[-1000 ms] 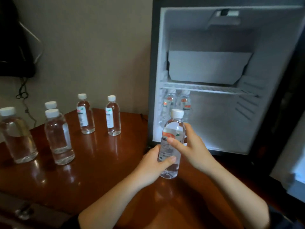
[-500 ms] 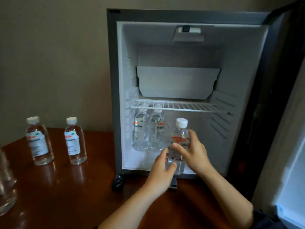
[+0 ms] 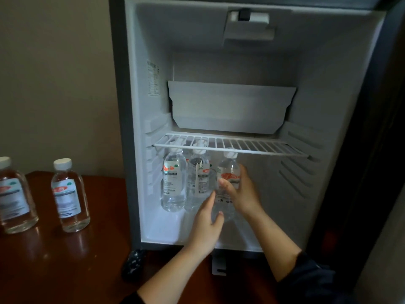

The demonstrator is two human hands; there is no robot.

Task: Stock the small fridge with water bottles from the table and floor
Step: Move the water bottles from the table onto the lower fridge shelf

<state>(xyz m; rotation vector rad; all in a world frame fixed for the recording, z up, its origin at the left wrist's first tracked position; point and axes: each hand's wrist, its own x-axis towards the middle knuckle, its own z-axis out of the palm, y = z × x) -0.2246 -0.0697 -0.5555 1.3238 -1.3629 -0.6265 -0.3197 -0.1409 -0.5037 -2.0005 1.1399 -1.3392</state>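
Note:
The small fridge [image 3: 131,150] stands open on the wooden table. Under its wire shelf [image 3: 252,148], two clear water bottles [image 3: 174,183] [image 3: 198,178] stand at the left of the lower compartment. A third water bottle [image 3: 229,170] with a white cap and red-and-white label is upright just right of them. My right hand [image 3: 243,191] wraps its upper body. My left hand [image 3: 207,222] cups its lower part from the left, fingers partly apart. The bottle's base is hidden by my hands.
Two more bottles [image 3: 69,196] [image 3: 13,198] stand on the brown table [image 3: 65,260] left of the fridge. The fridge door [image 3: 372,150] hangs open at the right. A white freezer box [image 3: 230,106] fills the space above the shelf.
Both hands have carried the bottle forward from the fridge's front lip into the lower compartment, beside the two standing bottles. The view has moved closer to the fridge.

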